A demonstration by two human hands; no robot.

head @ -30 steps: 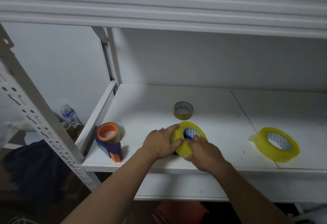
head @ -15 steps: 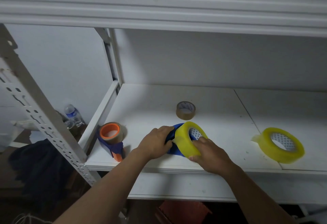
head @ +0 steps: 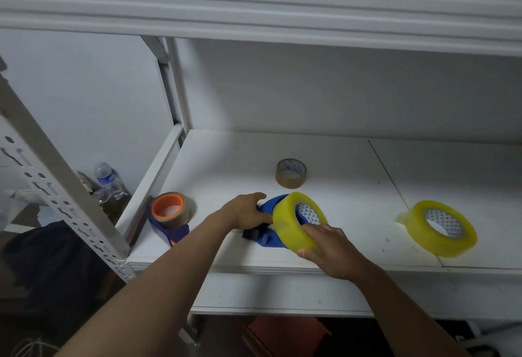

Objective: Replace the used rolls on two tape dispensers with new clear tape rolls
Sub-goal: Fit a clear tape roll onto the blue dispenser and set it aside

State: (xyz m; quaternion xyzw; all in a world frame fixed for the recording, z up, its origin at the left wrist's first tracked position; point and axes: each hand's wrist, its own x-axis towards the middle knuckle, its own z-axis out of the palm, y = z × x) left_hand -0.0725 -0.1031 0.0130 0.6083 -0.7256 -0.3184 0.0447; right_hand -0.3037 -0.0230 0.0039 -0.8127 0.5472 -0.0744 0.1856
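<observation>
1. The new clear tape roll [head: 296,222], yellowish, stands on edge near the front of the shelf [head: 353,187], mounted on the blue tape dispenser [head: 267,225]. Its hole faces up and to the right, and the dispenser's long axis runs roughly front to back.
2. The right hand [head: 330,249] curls over the roll's near rim, with the thumb under its lower edge.
3. The left hand [head: 245,212] grips the dispenser's body just left of the roll. The two hands sit close together with the roll between them.
4. A second dispenser [head: 171,222] lies to the left at the shelf's corner, carrying a brown roll with an orange hub [head: 167,207].
5. A second clear roll [head: 443,228] lies well apart to the right.
6. Farther back rests a small brown used roll [head: 291,173].
7. A water bottle [head: 108,180] stands beyond the shelf's left post.
</observation>
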